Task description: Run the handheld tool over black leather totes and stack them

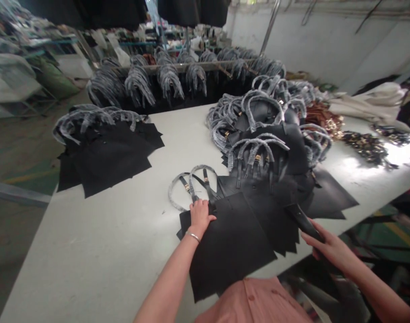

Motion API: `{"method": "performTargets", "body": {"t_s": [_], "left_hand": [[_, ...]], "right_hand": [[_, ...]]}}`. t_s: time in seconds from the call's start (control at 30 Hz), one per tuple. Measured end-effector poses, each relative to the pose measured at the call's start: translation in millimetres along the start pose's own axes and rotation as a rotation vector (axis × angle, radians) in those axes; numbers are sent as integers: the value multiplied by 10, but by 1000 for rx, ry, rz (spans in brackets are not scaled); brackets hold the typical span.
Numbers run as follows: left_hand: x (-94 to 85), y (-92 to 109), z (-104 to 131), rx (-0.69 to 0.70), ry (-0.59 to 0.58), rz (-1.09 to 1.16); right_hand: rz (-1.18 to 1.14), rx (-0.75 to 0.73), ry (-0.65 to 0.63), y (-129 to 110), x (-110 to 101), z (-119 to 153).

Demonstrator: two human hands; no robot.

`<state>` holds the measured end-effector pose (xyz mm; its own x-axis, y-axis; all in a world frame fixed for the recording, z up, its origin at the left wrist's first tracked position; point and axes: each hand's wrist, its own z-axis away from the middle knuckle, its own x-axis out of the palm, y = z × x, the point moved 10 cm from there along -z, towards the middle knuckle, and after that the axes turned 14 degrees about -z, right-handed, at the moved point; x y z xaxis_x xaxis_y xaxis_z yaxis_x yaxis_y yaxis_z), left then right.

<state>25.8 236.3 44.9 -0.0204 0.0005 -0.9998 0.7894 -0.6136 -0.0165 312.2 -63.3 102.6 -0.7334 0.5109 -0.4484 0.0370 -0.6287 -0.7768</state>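
My left hand (200, 216) lies at the upper left edge of a black panel (231, 246), its fingers over the base of a wrapped handle (205, 172) with a gold buckle. Whether those fingers grip the handle or only press on it is hard to tell. My right hand (326, 244) is closed around a dark tool-like object (304, 220), off the table's front edge, to the right of the panel. Under and beside the panel lie more black panels (275, 220).
A big heap of wrapped handles (255, 143) on black pieces sits behind, another stack (113, 152) at left. Brown straps (321, 119) and metal-fitted pieces (368, 148) lie at right on the pale table (103, 251). Handles hang on a rack (187, 67) behind.
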Motion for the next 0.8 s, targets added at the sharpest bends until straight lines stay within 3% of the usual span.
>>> {"method": "performTargets", "body": {"t_s": [0.17, 0.27, 0.37, 0.53, 0.7, 0.8], "left_hand": [[39, 116, 54, 162, -13, 104], [-37, 98, 150, 254, -11, 137], [-232, -123, 272, 258, 17, 142], [-530, -842, 525, 161, 44, 110], [-512, -1905, 803, -17, -52, -73], [-568, -2522, 874, -208, -75, -295]], "right_hand": [[-102, 112, -102, 528, 144, 43], [-93, 108, -136, 632, 279, 66], [-90, 103, -164, 612, 361, 76], [-46, 105, -211, 553, 420, 69], [32, 93, -241, 459, 492, 120], [91, 65, -290, 298, 602, 182]]}}
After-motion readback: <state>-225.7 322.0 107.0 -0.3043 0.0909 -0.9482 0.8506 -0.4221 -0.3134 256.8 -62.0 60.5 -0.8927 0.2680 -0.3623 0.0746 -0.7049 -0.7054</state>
